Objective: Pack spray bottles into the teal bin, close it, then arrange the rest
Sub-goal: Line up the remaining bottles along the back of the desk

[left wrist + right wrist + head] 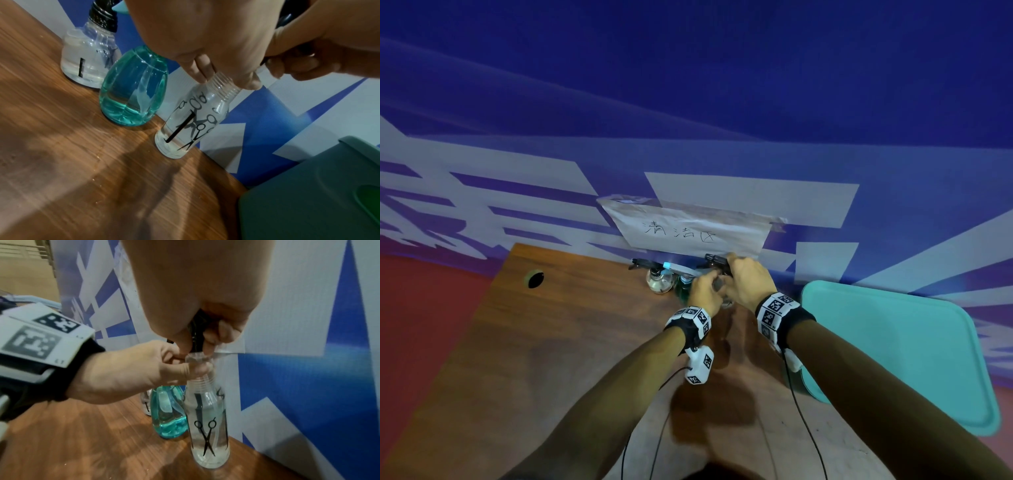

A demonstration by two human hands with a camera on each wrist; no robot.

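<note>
Three spray bottles stand in a row by the wall at the back of the wooden table (551, 342). The clear bottle printed with scissors (185, 126) (209, 426) is the rightmost. My left hand (709, 289) (226, 78) (185, 365) pinches its threaded neck. My right hand (736, 277) (197, 344) grips the black spray head (197, 331) right at the bottle's mouth, with the threads bare below it. To its left stand a teal bottle (133, 91) (168, 415) and a round clear bottle (659, 282) (88, 65). The teal bin (893, 342) (308, 194) sits at the right with its lid on.
The blue and white wall banner (722, 137) runs directly behind the bottles, with a handwritten paper sign (688, 229) taped above them. A cable hole (534, 279) is in the table's far left. Cables hang from both wrists over the near part of the table.
</note>
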